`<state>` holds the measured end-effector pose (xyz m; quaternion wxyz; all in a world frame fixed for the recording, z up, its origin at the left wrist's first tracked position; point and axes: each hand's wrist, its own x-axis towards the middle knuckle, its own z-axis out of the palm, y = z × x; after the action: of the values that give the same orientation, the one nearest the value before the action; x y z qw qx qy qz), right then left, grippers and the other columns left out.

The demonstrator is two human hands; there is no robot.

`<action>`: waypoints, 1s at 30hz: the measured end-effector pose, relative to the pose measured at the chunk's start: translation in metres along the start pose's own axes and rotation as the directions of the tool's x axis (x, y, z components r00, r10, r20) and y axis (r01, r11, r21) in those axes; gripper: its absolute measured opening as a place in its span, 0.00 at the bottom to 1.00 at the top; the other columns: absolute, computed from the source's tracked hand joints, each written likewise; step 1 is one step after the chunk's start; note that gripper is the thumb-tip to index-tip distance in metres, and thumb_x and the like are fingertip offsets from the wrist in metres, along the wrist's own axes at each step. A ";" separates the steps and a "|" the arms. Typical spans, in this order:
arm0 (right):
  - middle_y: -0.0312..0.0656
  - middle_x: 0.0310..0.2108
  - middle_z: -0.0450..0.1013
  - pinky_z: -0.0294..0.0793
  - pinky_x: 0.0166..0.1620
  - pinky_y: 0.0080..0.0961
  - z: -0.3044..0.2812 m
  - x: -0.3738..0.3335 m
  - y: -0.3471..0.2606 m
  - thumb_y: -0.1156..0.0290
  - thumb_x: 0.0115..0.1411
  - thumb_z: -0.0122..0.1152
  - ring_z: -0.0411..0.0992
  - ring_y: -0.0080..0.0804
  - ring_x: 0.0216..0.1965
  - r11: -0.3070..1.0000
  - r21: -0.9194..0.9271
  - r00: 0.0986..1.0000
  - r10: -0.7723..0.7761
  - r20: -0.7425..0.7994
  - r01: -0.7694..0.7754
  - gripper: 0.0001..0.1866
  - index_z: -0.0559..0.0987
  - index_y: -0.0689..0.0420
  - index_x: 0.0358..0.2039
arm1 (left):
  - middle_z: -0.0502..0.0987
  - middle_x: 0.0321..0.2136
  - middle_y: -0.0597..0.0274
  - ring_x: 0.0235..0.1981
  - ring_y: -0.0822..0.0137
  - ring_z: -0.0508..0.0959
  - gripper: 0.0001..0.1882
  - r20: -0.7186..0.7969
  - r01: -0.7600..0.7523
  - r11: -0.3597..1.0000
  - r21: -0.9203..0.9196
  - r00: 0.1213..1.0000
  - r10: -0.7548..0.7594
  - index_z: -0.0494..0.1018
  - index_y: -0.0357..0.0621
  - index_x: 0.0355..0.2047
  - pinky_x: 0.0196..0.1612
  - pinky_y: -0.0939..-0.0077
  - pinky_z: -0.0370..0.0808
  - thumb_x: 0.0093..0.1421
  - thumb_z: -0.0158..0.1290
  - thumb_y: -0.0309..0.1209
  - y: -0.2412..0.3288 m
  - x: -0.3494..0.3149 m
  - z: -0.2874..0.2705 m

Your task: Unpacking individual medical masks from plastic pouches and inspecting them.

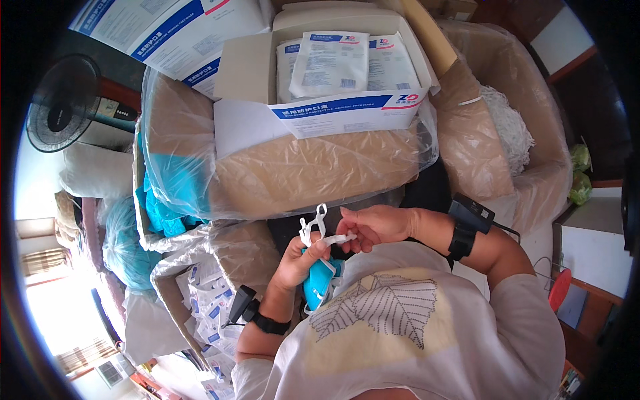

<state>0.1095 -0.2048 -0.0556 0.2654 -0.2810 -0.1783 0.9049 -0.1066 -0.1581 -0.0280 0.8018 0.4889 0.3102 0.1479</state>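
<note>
My left hand (291, 264) is closed around turquoise face masks (320, 283) held against my shirt, near my lap. White elastic straps (313, 223) stick up in loops above its thumb and fingers. My right hand (377, 225) has its fingers curled together at the end of a white strap (340, 238) that runs across from the left hand. How many masks the left hand holds is partly hidden by the fingers and by the straps.
Ahead stands an open white carton (343, 120) with packaged masks (330, 63), on a plastic-lined cardboard box (320, 170). White strap material (503, 127) fills a lined box at right. Sealed packets (210, 307) lie in a box at left, below turquoise masks (160, 207). A fan (63, 103) stands far left.
</note>
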 end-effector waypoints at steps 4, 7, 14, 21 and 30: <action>0.33 0.28 0.67 0.64 0.29 0.14 -0.001 -0.006 -0.013 0.46 0.62 0.37 0.64 0.17 0.28 0.983 -0.176 0.994 0.064 0.085 -0.048 0.27 0.72 0.59 0.35 | 0.69 0.19 0.71 0.23 0.79 0.68 0.13 0.032 0.029 0.986 0.167 0.999 -0.035 0.71 0.42 0.23 0.27 0.83 0.65 0.59 0.49 0.36 0.006 0.003 -0.001; 0.32 0.26 0.67 0.62 0.26 0.12 0.001 -0.004 -0.019 0.48 0.61 0.40 0.62 0.16 0.24 0.925 -0.376 0.990 0.094 0.104 -0.048 0.25 0.73 0.59 0.34 | 0.71 0.21 0.71 0.24 0.80 0.69 0.10 0.060 -0.012 0.951 0.310 0.998 -0.007 0.72 0.41 0.26 0.28 0.84 0.66 0.59 0.49 0.34 0.007 0.007 0.002; 0.29 0.24 0.67 0.57 0.22 0.12 0.007 0.000 -0.020 0.56 0.60 0.49 0.59 0.12 0.21 0.870 -0.479 0.987 0.154 0.040 -0.116 0.17 0.74 0.59 0.33 | 0.76 0.26 0.62 0.30 0.75 0.73 0.10 0.144 -0.073 0.834 0.548 0.990 -0.008 0.73 0.39 0.35 0.35 0.78 0.69 0.59 0.48 0.32 0.004 0.009 -0.001; 0.28 0.22 0.66 0.57 0.23 0.12 0.008 -0.010 -0.012 0.54 0.59 0.50 0.58 0.13 0.20 0.827 -0.532 0.975 0.222 0.015 -0.180 0.17 0.73 0.56 0.27 | 0.75 0.26 0.64 0.30 0.76 0.70 0.13 0.210 0.031 0.936 0.350 0.971 -0.111 0.72 0.39 0.35 0.36 0.78 0.68 0.62 0.45 0.37 -0.012 0.003 0.007; 0.33 0.23 0.67 0.62 0.27 0.20 0.011 -0.017 -0.013 0.58 0.62 0.44 0.62 0.21 0.23 0.686 -0.714 0.975 0.223 0.022 -0.141 0.16 0.73 0.59 0.30 | 0.70 0.19 0.62 0.23 0.71 0.68 0.14 0.225 -0.064 0.844 0.532 0.972 -0.068 0.71 0.39 0.27 0.29 0.76 0.67 0.62 0.44 0.36 -0.020 0.005 0.010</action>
<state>0.1195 -0.2065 -0.0338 0.0363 -0.3289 -0.4966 0.8024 -0.0981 -0.1719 -0.0442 0.6644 0.7069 0.2426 -0.0045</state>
